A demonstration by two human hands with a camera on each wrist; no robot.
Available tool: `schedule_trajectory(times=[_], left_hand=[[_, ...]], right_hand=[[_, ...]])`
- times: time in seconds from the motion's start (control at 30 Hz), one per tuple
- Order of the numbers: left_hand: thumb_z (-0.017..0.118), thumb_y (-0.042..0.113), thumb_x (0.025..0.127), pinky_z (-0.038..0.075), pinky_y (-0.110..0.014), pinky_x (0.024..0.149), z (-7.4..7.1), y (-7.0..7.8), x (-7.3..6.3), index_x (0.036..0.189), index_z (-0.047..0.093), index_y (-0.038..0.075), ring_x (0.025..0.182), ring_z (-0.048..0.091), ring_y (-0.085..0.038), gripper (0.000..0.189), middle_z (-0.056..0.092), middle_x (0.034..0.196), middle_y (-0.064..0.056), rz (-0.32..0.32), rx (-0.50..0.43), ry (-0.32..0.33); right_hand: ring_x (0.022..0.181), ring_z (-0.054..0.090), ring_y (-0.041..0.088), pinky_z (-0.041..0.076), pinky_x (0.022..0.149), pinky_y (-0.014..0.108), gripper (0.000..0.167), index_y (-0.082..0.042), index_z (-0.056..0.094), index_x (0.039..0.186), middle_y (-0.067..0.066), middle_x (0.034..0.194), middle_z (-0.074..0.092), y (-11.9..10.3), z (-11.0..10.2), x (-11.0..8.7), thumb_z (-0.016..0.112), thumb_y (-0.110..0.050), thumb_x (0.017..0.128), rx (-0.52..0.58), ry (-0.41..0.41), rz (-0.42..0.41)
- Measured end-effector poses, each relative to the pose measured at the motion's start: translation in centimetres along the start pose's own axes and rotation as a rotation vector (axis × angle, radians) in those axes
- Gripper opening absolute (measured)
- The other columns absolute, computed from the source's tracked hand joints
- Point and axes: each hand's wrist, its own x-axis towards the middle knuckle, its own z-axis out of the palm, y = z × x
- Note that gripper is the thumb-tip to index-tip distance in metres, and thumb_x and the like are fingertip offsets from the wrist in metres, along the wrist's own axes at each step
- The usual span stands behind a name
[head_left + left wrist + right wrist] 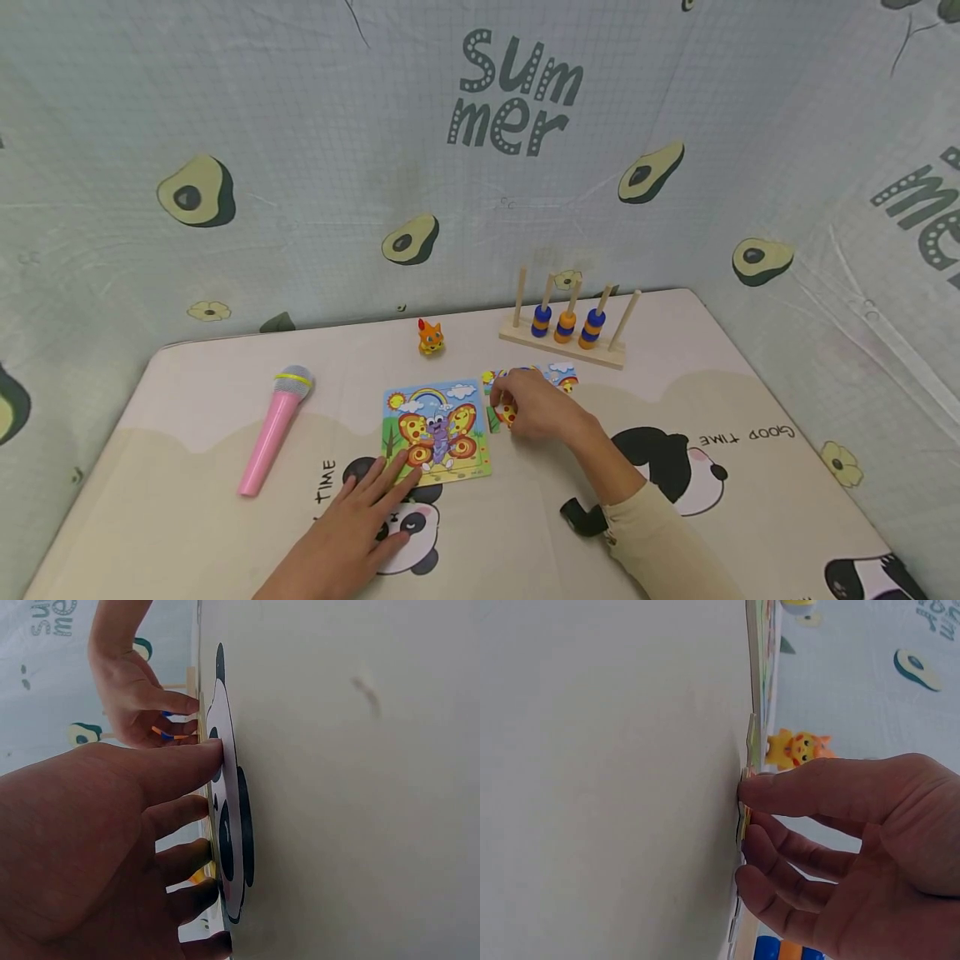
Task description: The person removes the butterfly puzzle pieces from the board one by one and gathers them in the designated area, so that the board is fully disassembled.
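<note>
A picture puzzle (442,402) of a purple butterfly under a rainbow lies in the middle of the table. My left hand (360,521) rests at its lower left corner, fingers spread and fairly straight. Just right of the puzzle, loose puzzle pieces (564,368) lie in a group, partly covered by my right hand (542,406). Thumb and fingertips of that hand pinch a puzzle piece (744,817) low at the tabletop, as the right wrist view shows. Seen from the left wrist, the left fingertips (201,855) touch the puzzle's edge.
A pink toy microphone (273,429) lies at the left. Behind the puzzle stands a small orange animal figure (431,337). A wooden peg rack (562,344) with blue and orange rings is at the back right. Printed cloth (315,250) hangs behind the table.
</note>
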Motion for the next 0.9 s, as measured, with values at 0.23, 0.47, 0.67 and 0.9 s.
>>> schedule_trajectory(times=[0.23, 0.47, 0.67, 0.9], left_hand=[[0.066, 0.043, 0.101, 0.023, -0.072, 0.121, 0.0, 0.0, -0.1, 0.162, 0.039, 0.021, 0.160, 0.021, -0.040, 0.070, 0.024, 0.174, -0.005, 0.008, 0.003, 0.005], [0.066, 0.042, 0.101, 0.023, -0.072, 0.122, 0.0, 0.1, 0.0, 0.162, 0.039, 0.021, 0.160, 0.022, -0.039, 0.070, 0.024, 0.174, -0.005, -0.005, 0.000, 0.001], [0.066, 0.043, 0.101, 0.022, -0.072, 0.122, 0.0, 0.1, -0.1, 0.162, 0.040, 0.021, 0.160, 0.022, -0.040, 0.070, 0.025, 0.174, -0.006, 0.006, -0.002, 0.007], [0.066, 0.042, 0.101, 0.025, -0.074, 0.119, -0.1, 0.0, -0.2, 0.162, 0.041, 0.020, 0.158, 0.025, -0.044, 0.069, 0.026, 0.173, -0.008, 0.036, 0.011, 0.021]], right_hand=[[0.088, 0.051, 0.019, 0.046, 0.077, 0.035, 0.043, -0.007, 0.072, 0.105, 0.007, 0.096, 0.063, -0.2, 0.0, -0.1, 0.071, 0.018, 0.071, 0.014, 0.000, 0.011], [0.089, 0.051, 0.020, 0.047, 0.077, 0.036, 0.044, -0.005, 0.072, 0.107, 0.009, 0.099, 0.062, -0.4, -0.1, -0.2, 0.069, 0.019, 0.070, 0.003, 0.017, 0.013], [0.092, 0.055, 0.020, 0.050, 0.083, 0.038, 0.041, -0.005, 0.072, 0.108, 0.008, 0.102, 0.065, -0.6, -0.1, -0.2, 0.071, 0.015, 0.073, -0.017, 0.034, -0.016], [0.089, 0.052, 0.019, 0.047, 0.080, 0.035, 0.037, -0.007, 0.076, 0.112, 0.007, 0.099, 0.063, -1.6, 0.3, 0.4, 0.074, 0.008, 0.079, 0.018, -0.009, -0.026]])
